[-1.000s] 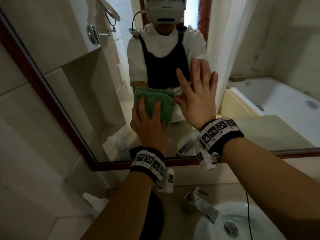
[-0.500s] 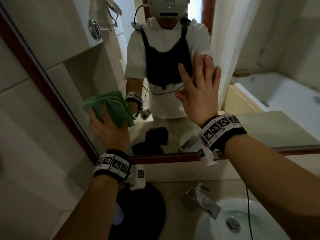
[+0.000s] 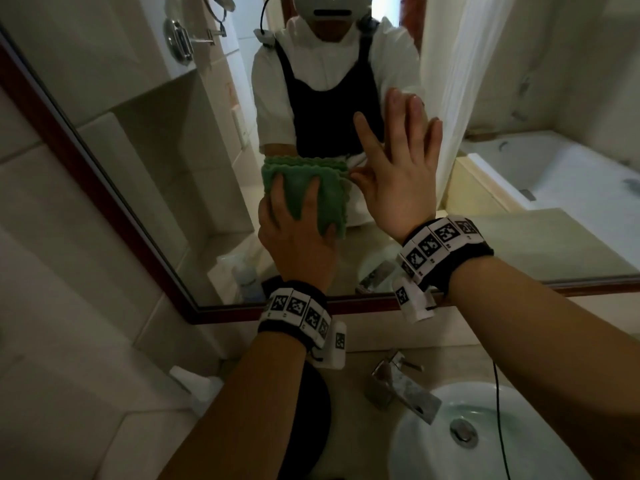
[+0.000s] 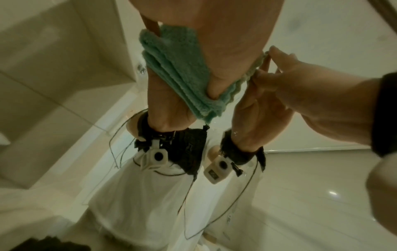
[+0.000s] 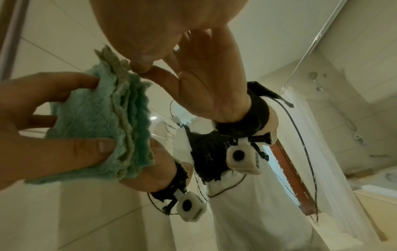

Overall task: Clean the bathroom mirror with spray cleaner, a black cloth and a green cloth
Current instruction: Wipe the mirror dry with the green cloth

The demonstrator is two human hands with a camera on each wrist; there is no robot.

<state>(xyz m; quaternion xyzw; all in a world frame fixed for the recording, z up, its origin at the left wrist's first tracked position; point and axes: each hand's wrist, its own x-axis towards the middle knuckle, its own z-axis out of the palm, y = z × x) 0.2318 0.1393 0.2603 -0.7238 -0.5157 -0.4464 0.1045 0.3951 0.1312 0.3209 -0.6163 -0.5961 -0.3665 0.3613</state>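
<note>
While the folded green cloth [image 3: 313, 190] lies flat against the glass of the mirror [image 3: 166, 140], your left hand [image 3: 298, 233] presses it there with spread fingers, the fingertips gripping over the cloth's upper face and the thumb at its lower right corner. The cloth sits low in the mirror, near the middle of its width and above the dark red bottom frame. In the right wrist view, the stacked scalloped edges of the cloth [image 5: 103, 122] show between your left fingers [image 5: 71, 149] and the glass.

Just right of the cloth, your right hand [image 3: 401, 174] stands upright with its fingers straight and grasping nothing; its fingertips rest on the glass, and its thumb touches the cloth's right edge. In the left wrist view, that hand [image 4: 300, 81] meets its own reflection at the fingertips.

Below the mirror, on the worktop, a spray bottle [image 3: 194, 382] stands at the left edge, partly hidden by your left forearm. A chrome tap [image 3: 401, 389] stands behind the white basin [image 3: 433, 455] at the right.
</note>
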